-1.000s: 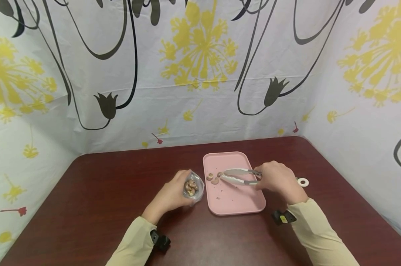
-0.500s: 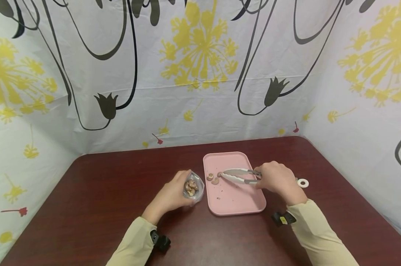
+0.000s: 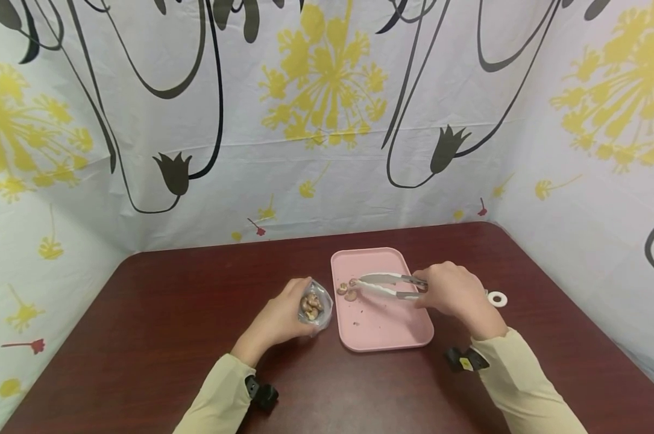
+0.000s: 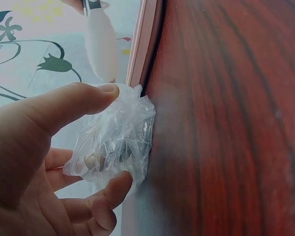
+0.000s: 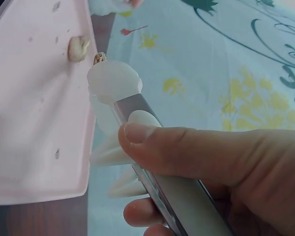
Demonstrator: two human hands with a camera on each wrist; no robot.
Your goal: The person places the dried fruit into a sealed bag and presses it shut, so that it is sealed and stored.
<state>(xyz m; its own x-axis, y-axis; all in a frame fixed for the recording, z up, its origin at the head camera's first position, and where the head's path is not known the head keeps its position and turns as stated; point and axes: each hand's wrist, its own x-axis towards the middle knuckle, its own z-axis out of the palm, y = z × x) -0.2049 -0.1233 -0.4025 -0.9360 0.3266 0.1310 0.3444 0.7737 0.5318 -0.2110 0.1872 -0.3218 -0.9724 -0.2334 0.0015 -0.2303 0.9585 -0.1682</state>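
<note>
My left hand (image 3: 280, 313) curls round a clear plastic bag (image 4: 120, 142), its mouth turned up. Several small dried mushrooms (image 3: 311, 306) show inside it in the head view. My right hand (image 3: 454, 296) grips white-tipped metal tongs (image 3: 383, 285) over a pink tray (image 3: 392, 331). At the tips of the tongs is one brown mushroom (image 5: 100, 57); whether it is pinched I cannot tell. Two more mushrooms lie on the tray near its left edge, a pale one (image 3: 351, 296) and another (image 3: 342, 289) beside it.
Dark crumbs (image 5: 57, 154) dot the tray. A white ring (image 3: 497, 299) shows behind my right hand, perhaps the tongs' end. The brown table (image 3: 196, 313) meets patterned cloth walls (image 3: 283, 181) at the back and sides.
The tongs have shifted slightly left, and the mushroom at their tips has moved left with them, closer to the other two. My left hand and the bag stay put.
</note>
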